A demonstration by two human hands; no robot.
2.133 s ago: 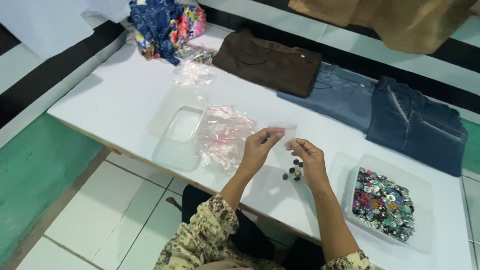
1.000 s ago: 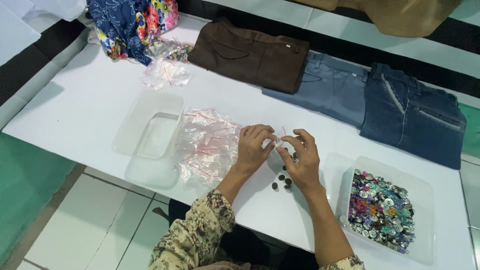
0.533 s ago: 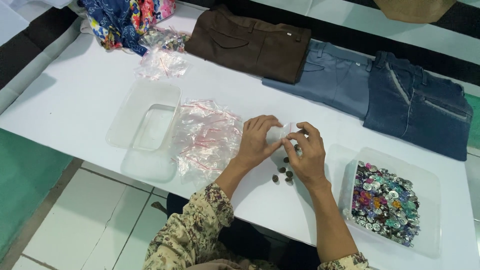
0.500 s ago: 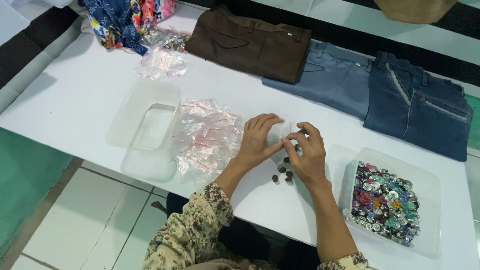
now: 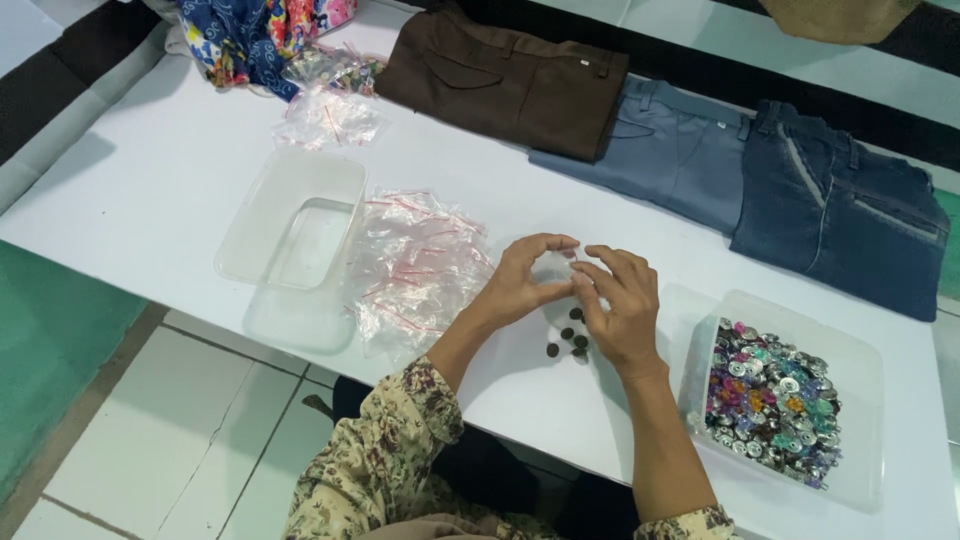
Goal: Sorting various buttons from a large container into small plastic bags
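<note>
My left hand (image 5: 522, 282) and my right hand (image 5: 620, 308) meet over the white table (image 5: 150, 190), both pinching a small clear plastic bag (image 5: 556, 268) between their fingertips. Just under the hands lie several small dark buttons (image 5: 568, 338) on the table. A pile of clear zip bags with red strips (image 5: 415, 265) lies to the left of my left hand.
A clear tub of mixed shiny buttons (image 5: 775, 400) stands at the right. An empty clear tub (image 5: 292, 222) sits left of the bag pile. Folded brown trousers (image 5: 505, 80), grey-blue jeans (image 5: 665, 155) and dark jeans (image 5: 845, 220) line the far side; patterned cloth (image 5: 250, 35) and more bags (image 5: 330, 110) lie far left.
My hands have closed together on the small bag and lowered nearer the loose buttons. The view has shifted slightly.
</note>
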